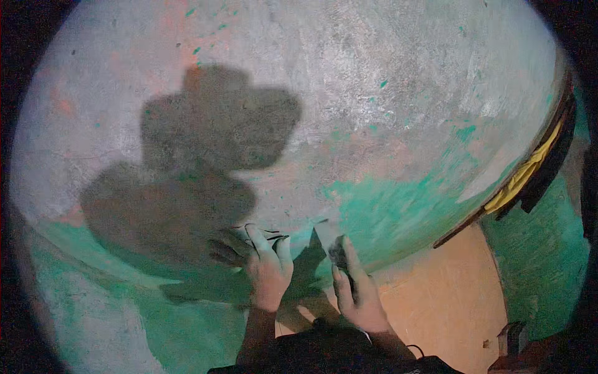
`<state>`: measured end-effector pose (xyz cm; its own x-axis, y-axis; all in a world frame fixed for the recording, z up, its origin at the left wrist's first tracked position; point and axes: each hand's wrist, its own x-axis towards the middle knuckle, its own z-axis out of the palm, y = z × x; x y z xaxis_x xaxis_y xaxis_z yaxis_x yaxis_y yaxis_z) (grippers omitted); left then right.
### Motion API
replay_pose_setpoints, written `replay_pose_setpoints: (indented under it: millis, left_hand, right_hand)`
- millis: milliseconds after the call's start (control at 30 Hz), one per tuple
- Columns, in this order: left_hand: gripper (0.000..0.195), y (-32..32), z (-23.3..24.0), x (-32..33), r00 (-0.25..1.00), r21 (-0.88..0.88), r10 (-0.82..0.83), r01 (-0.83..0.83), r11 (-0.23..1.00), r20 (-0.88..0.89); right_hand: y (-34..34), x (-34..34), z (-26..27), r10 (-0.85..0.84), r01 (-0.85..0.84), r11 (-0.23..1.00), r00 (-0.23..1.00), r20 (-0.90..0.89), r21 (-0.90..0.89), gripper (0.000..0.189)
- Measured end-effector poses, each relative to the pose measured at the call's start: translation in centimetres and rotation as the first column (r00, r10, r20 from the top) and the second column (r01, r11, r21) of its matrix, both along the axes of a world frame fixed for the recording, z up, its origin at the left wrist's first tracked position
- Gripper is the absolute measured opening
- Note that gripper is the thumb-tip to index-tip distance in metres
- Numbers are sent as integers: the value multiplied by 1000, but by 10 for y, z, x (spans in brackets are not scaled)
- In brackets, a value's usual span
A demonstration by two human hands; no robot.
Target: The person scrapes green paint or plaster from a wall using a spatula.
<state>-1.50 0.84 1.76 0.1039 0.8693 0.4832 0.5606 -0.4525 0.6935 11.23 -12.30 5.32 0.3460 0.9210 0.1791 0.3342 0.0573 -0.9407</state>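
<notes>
My left hand (271, 273) pinches a thin, pale, dark-edged flat thing (267, 235) in front of the painted wall surface; what kind of thing it is cannot be told. To its right, my right hand (362, 292) grips the dark handle of a flat-bladed scraper (322, 233). The scraper's pale blade points up and left, close to the wall; whether it touches is unclear. The wall (397, 93) is mottled grey-white above, with orange-pink patches and green paint flecks, and turns green lower down. Shadows of head and hands fall on it at the left.
At the right, a dark curved strip or frame edge (558, 154) runs along the wall, with crumpled yellow material (523, 173) beside it. A tan surface (444, 299) lies below right. A small dark box-like object (513, 337) stands at the lower right, near a green area (532, 262).
</notes>
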Motion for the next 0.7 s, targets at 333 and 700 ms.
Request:
replay_pose_setpoints:
  millis: [333,700]
  left_hand:
    - [72,-5,10,-1,996,-51,32,-37,998,-84]
    - [42,2,1,9,960,375,-43,-66,925,276]
  right_hand:
    - [4,1,10,33,-41,996,995,97,76,57]
    - [-3,14,2,109,-108,994,990,-94,14,51]
